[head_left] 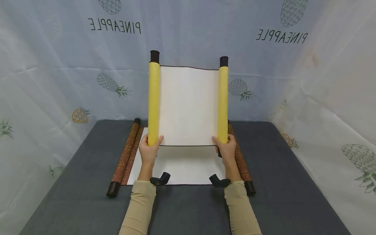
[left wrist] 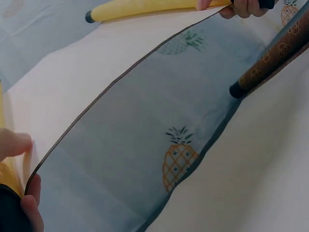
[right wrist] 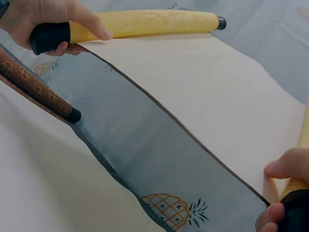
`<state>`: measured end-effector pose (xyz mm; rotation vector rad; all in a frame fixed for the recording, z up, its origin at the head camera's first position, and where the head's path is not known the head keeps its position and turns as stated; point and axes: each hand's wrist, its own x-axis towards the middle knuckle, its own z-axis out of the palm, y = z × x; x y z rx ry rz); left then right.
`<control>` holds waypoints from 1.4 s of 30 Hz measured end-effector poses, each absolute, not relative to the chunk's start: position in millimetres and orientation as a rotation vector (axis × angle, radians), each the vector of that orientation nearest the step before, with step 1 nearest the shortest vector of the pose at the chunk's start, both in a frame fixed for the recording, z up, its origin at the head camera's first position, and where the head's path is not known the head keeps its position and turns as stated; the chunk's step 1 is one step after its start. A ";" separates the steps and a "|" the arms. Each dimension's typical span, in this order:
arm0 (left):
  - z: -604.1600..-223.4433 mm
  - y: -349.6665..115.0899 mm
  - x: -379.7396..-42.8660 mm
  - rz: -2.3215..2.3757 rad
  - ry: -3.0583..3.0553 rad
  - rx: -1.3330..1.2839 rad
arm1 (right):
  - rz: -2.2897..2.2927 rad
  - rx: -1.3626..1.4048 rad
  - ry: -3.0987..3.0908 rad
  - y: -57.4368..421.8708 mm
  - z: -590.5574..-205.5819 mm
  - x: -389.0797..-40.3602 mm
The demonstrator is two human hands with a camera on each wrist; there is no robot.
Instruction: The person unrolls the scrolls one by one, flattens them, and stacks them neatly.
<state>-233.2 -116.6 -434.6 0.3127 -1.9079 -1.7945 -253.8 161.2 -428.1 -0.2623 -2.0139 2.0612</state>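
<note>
A yellow scroll (head_left: 189, 106) with black end knobs is held up, its blank white sheet spread between two rolled sides. My left hand (head_left: 149, 152) grips the lower end of its left roll, thumb on the front of the sheet. The right hand (head_left: 227, 149) grips the lower end of the right roll in the same way. In the right wrist view the right roll (right wrist: 145, 23) and its black knob (right wrist: 50, 37) show clearly. Beneath, a brown patterned scroll (head_left: 125, 155) lies unrolled on the table, its white sheet (head_left: 188, 166) partly hidden by the raised one.
The dark grey table (head_left: 188, 209) carries the brown scroll. White curtains printed with pineapples (head_left: 107, 81) hang behind and on both sides. A black curved band (head_left: 161, 179) sits at the left wrist, another (head_left: 218, 181) at the right.
</note>
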 end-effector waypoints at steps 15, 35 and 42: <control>-435.3 -123.0 -232.5 -1.793 -1.874 0.323 | 2.014 -0.163 -2.003 161.8 -426.5 -252.9; -428.5 -139.5 -229.9 -1.771 -1.990 0.304 | 1.950 -0.096 -1.964 165.5 -423.8 -253.9; -428.3 -141.7 -229.2 -1.778 -2.044 0.246 | 1.905 -0.125 -2.072 172.0 -424.1 -254.1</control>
